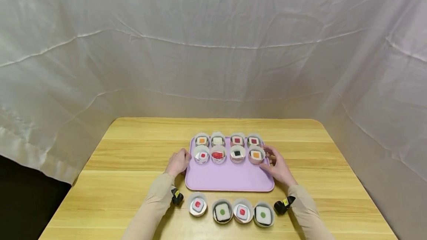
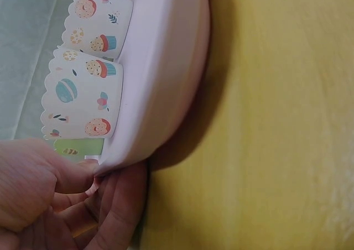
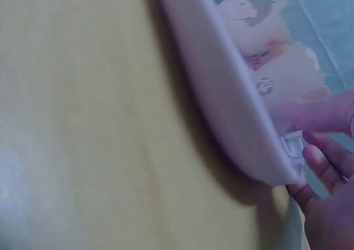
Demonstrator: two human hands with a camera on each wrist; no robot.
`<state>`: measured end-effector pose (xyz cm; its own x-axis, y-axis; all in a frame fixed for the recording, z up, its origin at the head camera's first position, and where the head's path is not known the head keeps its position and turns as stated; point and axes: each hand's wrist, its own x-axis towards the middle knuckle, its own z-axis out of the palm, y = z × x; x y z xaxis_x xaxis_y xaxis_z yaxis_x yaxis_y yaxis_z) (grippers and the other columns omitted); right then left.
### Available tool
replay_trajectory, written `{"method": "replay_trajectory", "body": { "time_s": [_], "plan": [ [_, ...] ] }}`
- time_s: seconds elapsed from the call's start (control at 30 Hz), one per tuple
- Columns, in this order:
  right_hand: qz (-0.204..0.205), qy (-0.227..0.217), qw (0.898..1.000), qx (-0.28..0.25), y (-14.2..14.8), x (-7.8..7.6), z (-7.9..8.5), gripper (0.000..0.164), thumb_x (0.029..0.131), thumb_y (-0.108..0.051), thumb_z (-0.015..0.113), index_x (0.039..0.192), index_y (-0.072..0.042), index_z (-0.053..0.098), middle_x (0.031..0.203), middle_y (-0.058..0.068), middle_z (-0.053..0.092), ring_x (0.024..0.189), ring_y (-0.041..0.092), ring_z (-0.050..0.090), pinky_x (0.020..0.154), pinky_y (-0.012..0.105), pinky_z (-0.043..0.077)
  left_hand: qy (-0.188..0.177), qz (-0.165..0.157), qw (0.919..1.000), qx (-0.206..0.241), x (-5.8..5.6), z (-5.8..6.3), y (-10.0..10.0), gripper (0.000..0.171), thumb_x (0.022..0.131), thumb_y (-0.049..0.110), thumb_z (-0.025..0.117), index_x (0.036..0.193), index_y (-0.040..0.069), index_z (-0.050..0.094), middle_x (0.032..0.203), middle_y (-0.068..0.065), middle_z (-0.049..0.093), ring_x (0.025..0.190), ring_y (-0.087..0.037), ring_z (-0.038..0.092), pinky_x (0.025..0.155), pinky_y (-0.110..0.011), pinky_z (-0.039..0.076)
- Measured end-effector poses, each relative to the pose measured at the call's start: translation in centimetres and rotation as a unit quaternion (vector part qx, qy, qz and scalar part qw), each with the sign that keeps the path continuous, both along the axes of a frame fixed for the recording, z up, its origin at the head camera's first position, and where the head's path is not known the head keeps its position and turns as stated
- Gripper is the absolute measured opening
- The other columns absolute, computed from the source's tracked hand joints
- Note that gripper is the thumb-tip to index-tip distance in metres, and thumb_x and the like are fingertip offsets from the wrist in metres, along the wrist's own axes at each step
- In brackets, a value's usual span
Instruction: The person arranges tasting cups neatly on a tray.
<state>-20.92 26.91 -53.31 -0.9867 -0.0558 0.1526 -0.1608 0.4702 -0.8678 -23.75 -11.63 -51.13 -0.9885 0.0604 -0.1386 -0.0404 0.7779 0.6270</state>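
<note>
A lilac tray carries two rows of round paper cups in its far half, each holding a small sushi-like or cake-like piece. My left hand grips the tray's left rim; in the left wrist view its thumb lies on top and the fingers curl underneath. On the opposite side, my right hand holds the right rim. Its thumb reaches inside, close to the paper cup, and its other fingers bend around the outside. That nearest right cup holds a white square piece with an orange centre.
In front of the tray, several more paper cups stand on the wooden table: one on its own, the others side by side, with white pieces dotted red or green. Pale curtains hang behind and at both sides.
</note>
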Motion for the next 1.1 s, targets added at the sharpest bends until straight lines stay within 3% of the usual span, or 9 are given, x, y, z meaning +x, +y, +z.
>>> {"method": "replay_trajectory", "body": {
  "time_s": [0.1, 0.2, 0.3, 0.4, 0.5, 0.67, 0.93, 1.1],
  "plan": [
    [-0.013, -0.004, 0.999, -0.032, 0.3, -0.1, 0.2, 0.066, 0.082, 0.012, 0.067, 0.144, 0.002, 0.045, 0.132, 0.029, 0.055, 0.104, 0.022, 0.056, 0.084, 0.019, 0.048, 0.002, -0.001, 1.0, -0.001, 0.0, 0.0, 0.0, 0.017, 0.104, 0.018, 0.051, 0.095, 0.005, 0.057, 0.077, -0.01, 0.062, 0.062, -0.018, 0.06, 0.056, -0.027, 0.048],
    [-0.056, -0.014, 0.998, -0.025, 0.4, -0.3, 0.5, 0.054, 0.086, 0.014, 0.06, 0.138, 0.005, 0.049, 0.128, 0.03, 0.058, 0.1, 0.017, 0.058, 0.083, 0.016, 0.049, -0.003, 0.002, 1.0, 0.001, 0.0, 0.0, 0.0, 0.017, 0.104, 0.018, 0.051, 0.096, 0.005, 0.057, 0.079, -0.01, 0.062, 0.064, -0.019, 0.06, 0.056, -0.026, 0.048],
    [-0.106, -0.041, 0.993, 0.029, 0.3, -0.5, 0.9, 0.042, 0.091, 0.005, 0.058, 0.133, 0.007, 0.054, 0.115, 0.028, 0.063, 0.089, 0.014, 0.06, 0.076, 0.015, 0.049, -0.007, 0.002, 1.0, 0.004, 0.0, -0.1, 0.0, 0.017, 0.104, 0.018, 0.05, 0.097, 0.004, 0.057, 0.078, -0.01, 0.062, 0.062, -0.018, 0.06, 0.055, -0.025, 0.048],
    [-0.123, -0.068, 0.985, 0.104, 0.2, -0.6, 1.4, 0.039, 0.094, -0.008, 0.059, 0.13, 0.008, 0.057, 0.103, 0.021, 0.066, 0.083, 0.018, 0.061, 0.071, 0.02, 0.049, -0.011, 0.003, 0.9999, 0.006, 0.0, -0.1, 0.0, 0.017, 0.104, 0.019, 0.05, 0.097, 0.004, 0.057, 0.078, -0.01, 0.062, 0.06, -0.017, 0.06, 0.054, -0.025, 0.048],
    [-0.111, -0.079, 0.977, 0.163, 0.2, -0.6, 1.7, 0.04, 0.094, -0.017, 0.061, 0.125, 0.008, 0.06, 0.09, 0.016, 0.067, 0.081, 0.023, 0.063, 0.07, 0.027, 0.048, -0.008, 0.002, 1.0, 0.003, 0.1, 0.0, 0.0, 0.017, 0.104, 0.018, 0.05, 0.096, 0.004, 0.057, 0.077, -0.01, 0.062, 0.059, -0.017, 0.06, 0.054, -0.026, 0.048],
    [-0.079, -0.09, 0.97, 0.213, 0.4, -0.7, 1.8, 0.037, 0.094, -0.02, 0.061, 0.121, 0.005, 0.064, 0.079, 0.011, 0.067, 0.075, 0.023, 0.061, 0.067, 0.032, 0.047, -0.009, 0.004, 0.9999, 0.004, 0.1, 0.2, 0.1, 0.018, 0.105, 0.018, 0.05, 0.096, 0.005, 0.057, 0.077, -0.01, 0.062, 0.057, -0.017, 0.06, 0.053, -0.026, 0.048],
    [-0.032, -0.089, 0.96, 0.263, -0.1, -1.1, 2.1, 0.03, 0.096, -0.015, 0.053, 0.116, 0.006, 0.06, 0.086, 0.017, 0.067, 0.078, 0.029, 0.063, 0.069, 0.039, 0.05, -0.002, 0.001, 1.0, 0.006, 0.2, 0.2, 0.1, 0.017, 0.104, 0.016, 0.05, 0.095, 0.004, 0.057, 0.076, -0.011, 0.062, 0.055, -0.017, 0.06, 0.051, -0.026, 0.05],
    [-0.032, -0.094, 0.959, 0.266, -0.3, -1.1, 2.0, 0.023, 0.098, -0.012, 0.051, 0.113, 0.003, 0.057, 0.088, 0.019, 0.066, 0.077, 0.028, 0.062, 0.065, 0.036, 0.048, 0.009, -0.004, 0.9999, -0.009, 0.1, 0.0, 0.2, 0.018, 0.104, 0.016, 0.051, 0.095, 0.002, 0.058, 0.078, -0.012, 0.063, 0.062, -0.018, 0.061, 0.054, -0.026, 0.049]
  ]
}}
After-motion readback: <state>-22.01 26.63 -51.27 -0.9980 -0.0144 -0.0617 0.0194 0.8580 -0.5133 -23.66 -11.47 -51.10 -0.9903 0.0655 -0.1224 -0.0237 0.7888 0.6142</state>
